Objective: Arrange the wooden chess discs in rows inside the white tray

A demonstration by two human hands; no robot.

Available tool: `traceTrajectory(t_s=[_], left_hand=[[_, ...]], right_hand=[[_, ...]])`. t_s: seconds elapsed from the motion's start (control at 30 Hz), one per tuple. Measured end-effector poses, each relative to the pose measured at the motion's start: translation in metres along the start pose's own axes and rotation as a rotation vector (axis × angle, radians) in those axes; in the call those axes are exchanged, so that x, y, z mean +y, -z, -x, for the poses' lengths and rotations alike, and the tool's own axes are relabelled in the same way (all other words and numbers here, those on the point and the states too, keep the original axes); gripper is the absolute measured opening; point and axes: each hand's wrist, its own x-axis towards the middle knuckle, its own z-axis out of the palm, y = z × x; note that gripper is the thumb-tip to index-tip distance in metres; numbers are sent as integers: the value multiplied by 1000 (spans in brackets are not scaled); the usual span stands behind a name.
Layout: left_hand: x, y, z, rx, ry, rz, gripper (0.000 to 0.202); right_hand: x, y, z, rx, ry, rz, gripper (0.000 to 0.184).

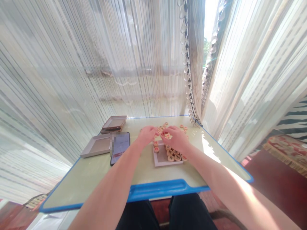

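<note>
The shallow, pale-rimmed tray (pixel 162 157) lies flat on the worktop (pixel 145 171); round, pale pieces (pixel 177 157) sit face-up inside, two red-marked at its left edge, dark-marked ones clustered right; more lie scattered beyond

A single head-worn camera looks forward and down from above the wearer's dark-clad lap (pixel 136 217), its wide view setting the left hand (pixel 146 133) and the right hand (pixel 177 136) near mid-frame, with the blue-edged table (pixel 72 183) close below and curtains (pixel 148 48) filling the background.
</note>
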Motion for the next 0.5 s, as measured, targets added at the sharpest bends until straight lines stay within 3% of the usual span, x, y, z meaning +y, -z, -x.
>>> traceTrajectory(t_s=[0.1,0.17,0.27,0.5], left_hand=[[-7,5,-6,118,-37,-287,34],[-10,7,-8,78,-21,-380,33],[-10,5,-7,21,-7,-386,30],[-7,3,-5,42,-38,-375,29]], right_hand=[[-5,4,1,-150,72,-107,13],[-8,5,3,-249,129,-142,15],[-13,3,6,-331,187,-154,17],[-15,-3,9,-350,211,-106,17]])
